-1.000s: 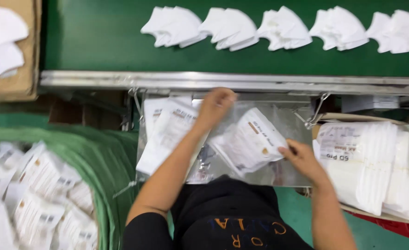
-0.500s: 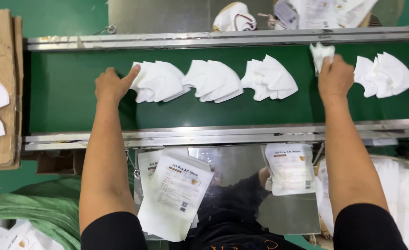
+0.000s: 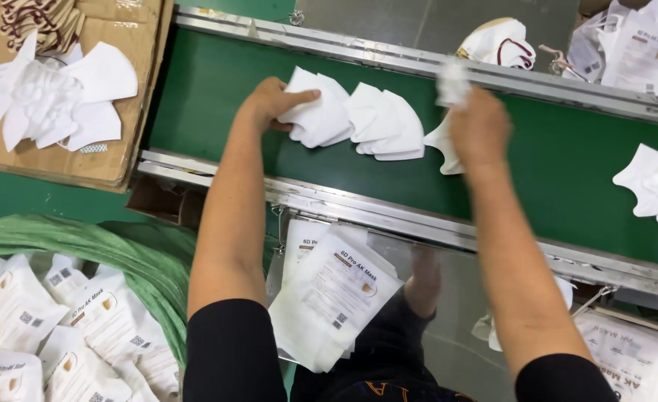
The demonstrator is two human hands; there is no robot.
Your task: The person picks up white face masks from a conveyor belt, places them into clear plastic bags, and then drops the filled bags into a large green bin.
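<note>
A green conveyor belt between metal rails crosses a packing station; the left hand pinches the nearest stack of folded white masks at 11 o'clock, while the right hand closes around a crumpled white mask at 1 o'clock; more soft, fan-shaped stacks lie on the belt at 3 o'clock, not yet gathered; glossy printed pouches hang empty below, and filled pouches pile up at 8 o'clock.
</note>
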